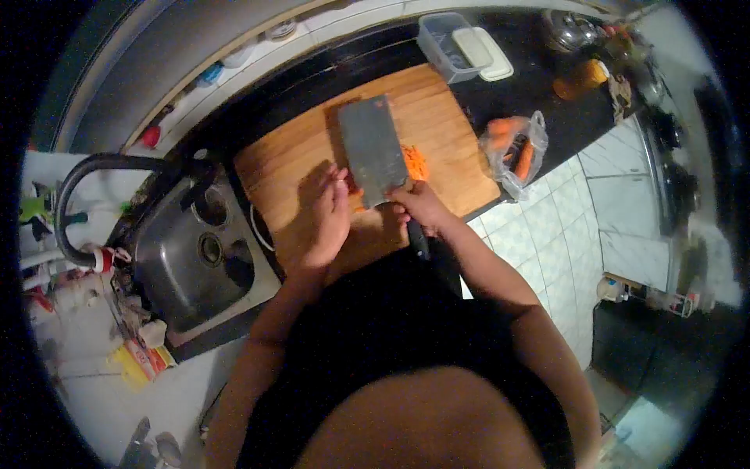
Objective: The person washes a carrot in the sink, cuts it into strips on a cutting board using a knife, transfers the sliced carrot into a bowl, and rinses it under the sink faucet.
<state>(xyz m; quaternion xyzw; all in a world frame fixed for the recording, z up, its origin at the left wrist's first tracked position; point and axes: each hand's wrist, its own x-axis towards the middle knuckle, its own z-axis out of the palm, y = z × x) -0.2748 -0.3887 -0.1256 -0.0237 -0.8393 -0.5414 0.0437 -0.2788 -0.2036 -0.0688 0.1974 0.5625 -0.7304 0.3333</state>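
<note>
A wide, dark-bladed cleaver (371, 141) lies over the wooden cutting board (293, 152), its blade pointing away from me. My right hand (424, 208) is closed around it where the blade meets the black handle (418, 241). Left of the blade, my left hand (333, 213) is held with its fingers partly bent and apart, and it appears to grip nothing. Cut orange carrot pieces (416, 162) are heaped just right of the blade. A few more carrot bits (357, 201) show between my left hand and the cleaver, partly hidden.
To the left is a metal sink (191, 258) with a black curved faucet (70, 187). Behind the board stands a clear plastic container (449, 47) with a white lid (492, 55). A plastic bag (500, 168) holding carrots (523, 159) lies at the counter's right edge.
</note>
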